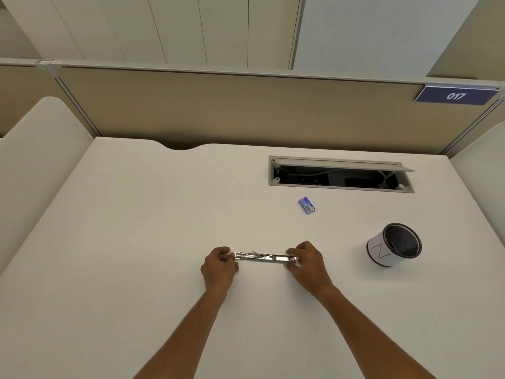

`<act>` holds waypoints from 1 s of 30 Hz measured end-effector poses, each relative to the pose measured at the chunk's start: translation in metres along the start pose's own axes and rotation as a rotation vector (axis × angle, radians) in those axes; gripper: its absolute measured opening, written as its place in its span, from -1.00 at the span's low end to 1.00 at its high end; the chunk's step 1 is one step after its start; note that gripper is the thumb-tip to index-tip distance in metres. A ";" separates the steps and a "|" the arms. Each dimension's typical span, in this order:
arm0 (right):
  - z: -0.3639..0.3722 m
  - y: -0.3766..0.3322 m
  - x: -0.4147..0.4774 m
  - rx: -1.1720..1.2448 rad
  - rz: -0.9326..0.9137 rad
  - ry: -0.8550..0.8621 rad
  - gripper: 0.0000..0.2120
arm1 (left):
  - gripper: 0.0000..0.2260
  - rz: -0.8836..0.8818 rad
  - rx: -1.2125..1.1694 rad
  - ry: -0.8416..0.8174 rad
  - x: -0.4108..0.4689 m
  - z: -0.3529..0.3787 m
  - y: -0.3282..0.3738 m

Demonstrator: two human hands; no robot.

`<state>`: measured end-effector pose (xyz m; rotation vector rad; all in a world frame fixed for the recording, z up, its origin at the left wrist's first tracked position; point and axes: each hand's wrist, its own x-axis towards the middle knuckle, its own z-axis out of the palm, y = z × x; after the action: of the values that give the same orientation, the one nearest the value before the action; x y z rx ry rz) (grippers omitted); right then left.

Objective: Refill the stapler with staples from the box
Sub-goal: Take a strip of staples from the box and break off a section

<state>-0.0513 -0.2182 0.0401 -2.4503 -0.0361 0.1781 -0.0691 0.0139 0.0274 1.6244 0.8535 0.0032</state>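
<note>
On desk, silver stapler splayed flat btwn both hands.

Soft, even overhead light washed the white desk, shadows stayed faint under both forearms, no glare showed anywhere, focus ran slightly soft throughout, and the wide lens bowed the partition near the edges.
</note>
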 end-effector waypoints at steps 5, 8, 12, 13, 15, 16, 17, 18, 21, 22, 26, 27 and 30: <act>-0.016 0.004 0.009 0.098 0.044 -0.035 -0.54 | -0.92 0.005 -0.032 0.052 0.004 -0.001 0.010; -0.031 0.005 0.018 0.149 0.049 0.035 -0.50 | -0.78 0.022 -0.066 0.015 0.007 0.005 0.025; -0.055 0.004 0.036 0.192 0.056 0.148 -0.51 | -0.74 0.085 -0.069 -0.056 0.011 0.027 0.055; -0.060 0.005 0.041 0.202 0.070 0.166 -0.51 | -0.75 0.111 -0.067 -0.072 0.012 0.033 0.062; -0.070 0.006 0.051 0.211 0.099 0.196 -0.50 | -0.75 0.163 -0.053 -0.103 0.015 0.050 0.077; -0.074 0.007 0.055 0.208 0.106 0.209 -0.50 | -0.76 0.180 -0.047 -0.116 0.017 0.057 0.084; -0.077 0.009 0.060 0.205 0.112 0.222 -0.51 | -0.76 0.194 -0.044 -0.128 0.019 0.065 0.090; -0.080 0.011 0.064 0.209 0.121 0.236 -0.51 | -0.77 0.207 -0.041 -0.141 0.021 0.074 0.095; -0.084 0.017 0.076 0.251 0.168 0.265 -0.52 | -0.81 0.241 -0.018 -0.169 0.026 0.098 0.107; -0.084 0.019 0.079 0.262 0.184 0.270 -0.52 | -0.83 0.251 -0.003 -0.175 0.029 0.106 0.109; -0.079 0.028 0.092 0.274 0.242 0.259 -0.53 | -0.87 0.267 0.054 -0.207 0.036 0.136 0.112; -0.077 0.030 0.094 0.270 0.253 0.250 -0.53 | -0.87 0.273 0.077 -0.220 0.037 0.144 0.112; -0.071 0.035 0.101 0.261 0.285 0.227 -0.50 | -0.81 0.284 0.150 -0.274 0.041 0.164 0.110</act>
<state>0.0574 -0.2828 0.0597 -2.1905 0.4123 0.0250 0.0919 -0.1032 0.0603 1.8259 0.4170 -0.0839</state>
